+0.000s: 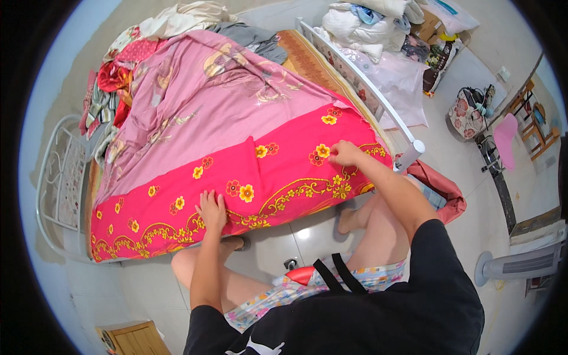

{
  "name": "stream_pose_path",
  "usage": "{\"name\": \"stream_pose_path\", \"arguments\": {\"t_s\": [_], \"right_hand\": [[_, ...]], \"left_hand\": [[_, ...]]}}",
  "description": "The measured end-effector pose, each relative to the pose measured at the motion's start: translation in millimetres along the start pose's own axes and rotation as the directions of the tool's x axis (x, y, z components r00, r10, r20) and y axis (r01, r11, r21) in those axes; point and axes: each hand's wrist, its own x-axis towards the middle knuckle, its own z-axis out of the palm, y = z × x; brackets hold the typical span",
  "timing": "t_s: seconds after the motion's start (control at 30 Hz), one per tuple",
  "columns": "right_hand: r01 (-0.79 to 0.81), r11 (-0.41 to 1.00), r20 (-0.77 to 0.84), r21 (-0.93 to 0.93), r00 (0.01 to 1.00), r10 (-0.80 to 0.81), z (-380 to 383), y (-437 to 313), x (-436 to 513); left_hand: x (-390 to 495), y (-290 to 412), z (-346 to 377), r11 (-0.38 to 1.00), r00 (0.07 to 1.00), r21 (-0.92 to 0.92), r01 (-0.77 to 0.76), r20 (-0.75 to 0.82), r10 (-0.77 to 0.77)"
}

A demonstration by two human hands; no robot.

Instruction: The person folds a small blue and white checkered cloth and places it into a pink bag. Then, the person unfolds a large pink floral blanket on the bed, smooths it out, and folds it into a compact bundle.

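Observation:
A red cloth with yellow flowers (pixel 284 171) lies along the near side of a bed, over or joined to a pink patterned fabric (pixel 230 102); which one, I cannot tell. My left hand (pixel 212 211) rests on the red cloth near its lower edge, palm down with the fingers apart. Farther right, my right hand (pixel 345 153) is at the red cloth beside a yellow flower, its fingers bent together; whether they pinch the fabric is not clear. A raised fold stands in the red cloth between my hands.
White metal rails (pixel 377 88) bound the bed at the right, with another metal bed end (pixel 57 177) at the left. Crumpled bedding (pixel 186 20) is heaped on the far side. A salmon-coloured bag (pixel 452 199) stands near my right knee; a grey fan (pixel 519 266) is at the right.

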Motion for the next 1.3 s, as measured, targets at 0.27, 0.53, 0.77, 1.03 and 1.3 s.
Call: {"name": "stream_pose_path", "arguments": {"t_s": [0.27,0.53,0.77,1.03,1.3], "right_hand": [[-0.35,0.922,-0.712,0.165,0.605,0.357,-41,86,26],[-0.372,0.9,-0.48,0.226,0.762,0.435,-64,128,64],[-0.402,0.915,-0.343,0.036,0.855,0.389,-74,162,60],[-0.083,0.944,-0.576,0.319,0.774,0.262,-71,161,45],[0.031,0.814,-0.36,0.58,0.906,0.222,-105,155,-40]], "left_hand": [[31,98,-4,0.816,0.798,-0.066,-0.575,-0.267,0.541],[136,267,90,0.809,0.818,-0.13,-0.573,-0.152,0.555],[141,325,153,0.689,0.741,-0.328,-0.646,-0.05,0.67],[189,416,179,0.742,0.85,-0.528,-0.413,0.07,0.522],[237,516,199,0.702,0.743,-0.38,-0.602,0.053,0.667]]}}
